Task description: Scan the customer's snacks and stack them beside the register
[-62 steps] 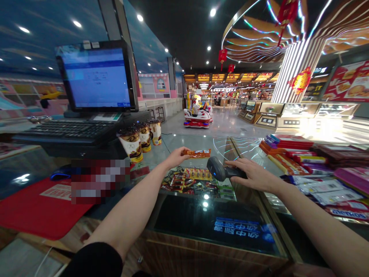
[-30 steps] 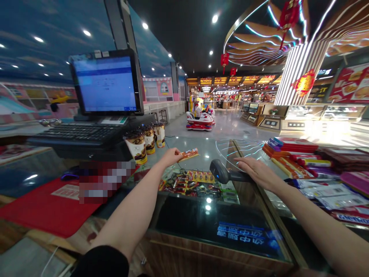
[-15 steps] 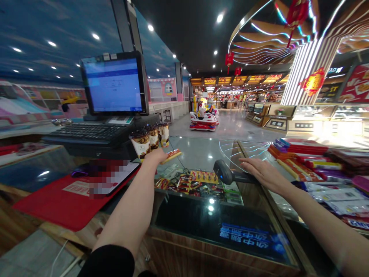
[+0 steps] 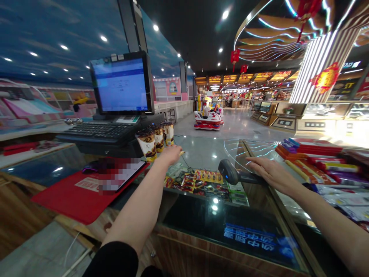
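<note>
Leftward goes the left hand (image 4: 170, 154) since the earlier frames, carrying the bar (image 4: 182, 153) from over the middle of the counter (image 4: 207, 152) to just beside the cups (image 4: 147, 145). The bar, which showed at full length before, is now nearly hidden behind the hand, with only an orange tip poking out past the knuckles. The fingers look closed around it, though the grip itself faces away from the camera.

The right hand (image 4: 269, 172) has stayed where it was. It lies flat, fingers spread and uncurled, on the handle of the scanner (image 4: 229, 174), which rests on the glass with its head pointing left.

The cups stand in a tight row on narrow bases, near the counter's edge. With the left hand this close, a brush of the wrist or the bar's end could tip the nearest one into the others. The scanner is only rested on, not gripped, so a nudge could slide it across the smooth glass.
</note>
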A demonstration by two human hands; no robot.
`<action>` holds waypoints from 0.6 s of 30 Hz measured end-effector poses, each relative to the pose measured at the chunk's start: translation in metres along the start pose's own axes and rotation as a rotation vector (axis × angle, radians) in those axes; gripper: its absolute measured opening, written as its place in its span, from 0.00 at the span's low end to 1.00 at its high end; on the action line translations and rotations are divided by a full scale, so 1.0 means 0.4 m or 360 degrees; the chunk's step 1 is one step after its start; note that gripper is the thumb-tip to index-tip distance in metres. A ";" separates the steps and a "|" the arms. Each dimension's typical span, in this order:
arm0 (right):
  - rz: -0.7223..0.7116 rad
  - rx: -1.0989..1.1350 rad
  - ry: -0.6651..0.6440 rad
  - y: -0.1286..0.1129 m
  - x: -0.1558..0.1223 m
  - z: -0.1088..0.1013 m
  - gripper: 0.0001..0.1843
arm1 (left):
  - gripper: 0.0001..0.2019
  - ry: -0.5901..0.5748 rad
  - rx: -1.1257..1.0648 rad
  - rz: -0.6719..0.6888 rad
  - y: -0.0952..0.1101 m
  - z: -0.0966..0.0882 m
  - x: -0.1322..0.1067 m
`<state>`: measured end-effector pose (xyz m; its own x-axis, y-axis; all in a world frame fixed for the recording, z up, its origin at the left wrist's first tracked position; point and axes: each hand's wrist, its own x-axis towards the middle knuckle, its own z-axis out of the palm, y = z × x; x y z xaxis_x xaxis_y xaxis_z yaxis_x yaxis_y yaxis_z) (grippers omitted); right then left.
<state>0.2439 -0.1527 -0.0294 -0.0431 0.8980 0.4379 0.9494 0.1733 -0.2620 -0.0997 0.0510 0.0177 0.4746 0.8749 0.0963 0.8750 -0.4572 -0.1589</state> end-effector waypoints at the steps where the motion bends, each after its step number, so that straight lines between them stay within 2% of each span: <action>1: 0.0005 0.0004 0.0008 -0.001 0.000 0.000 0.25 | 0.21 0.0016 0.0028 0.0052 0.027 0.000 -0.006; 3: 0.0022 0.0011 0.0021 -0.002 -0.001 0.001 0.26 | 0.21 -0.0028 0.0065 0.0032 0.077 0.005 -0.016; 4: 0.0025 0.0016 0.0022 -0.002 -0.002 0.002 0.26 | 0.21 -0.0123 0.0066 -0.0032 0.097 0.009 -0.020; 7: 0.0011 0.0022 0.0015 0.004 -0.003 0.005 0.26 | 0.21 -0.0179 0.0080 -0.0139 0.128 0.018 -0.026; 13: 0.0006 -0.0002 0.0027 0.014 -0.005 0.005 0.26 | 0.21 -0.0261 0.0111 -0.0257 0.096 0.017 -0.026; 18: 0.0023 0.0009 0.0032 0.010 -0.005 -0.001 0.26 | 0.22 -0.0297 0.0131 -0.0238 0.052 0.027 -0.012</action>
<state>0.2479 -0.1538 -0.0309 -0.0228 0.8921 0.4512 0.9480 0.1626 -0.2735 -0.0849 0.0391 0.0033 0.3078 0.9497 -0.0573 0.9199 -0.3124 -0.2370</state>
